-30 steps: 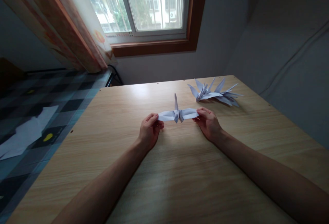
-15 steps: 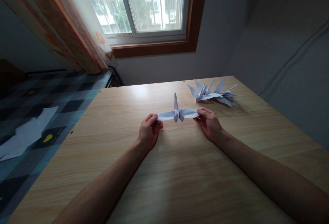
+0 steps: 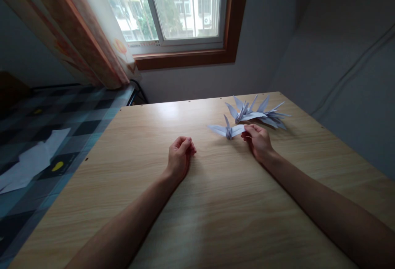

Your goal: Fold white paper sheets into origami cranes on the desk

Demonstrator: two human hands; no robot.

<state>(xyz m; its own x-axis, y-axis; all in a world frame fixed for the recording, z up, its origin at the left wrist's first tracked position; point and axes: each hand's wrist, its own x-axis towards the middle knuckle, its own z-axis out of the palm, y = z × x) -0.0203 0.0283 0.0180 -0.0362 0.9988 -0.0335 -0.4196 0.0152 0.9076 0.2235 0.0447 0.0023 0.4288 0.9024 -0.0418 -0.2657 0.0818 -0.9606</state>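
A white folded paper crane has its wings spread and one point standing up. My right hand pinches the tip of its right wing between thumb and fingers. The crane's left wing is free in the air or just over the wood; I cannot tell whether its base touches the table. My left hand rests over the table to the left of the crane, apart from it, with its fingers curled closed and nothing in them. Just behind the crane lies a cluster of several white paper cranes.
The light wooden table reaches back toward a barred window. On the left, white paper sheets lie on a checked cloth beside the table. A curtain hangs at the back left.
My left hand has let go of the crane's left wing and stays nearly where it was. My right hand has carried the crane to the right and slightly back, nearer the cluster.
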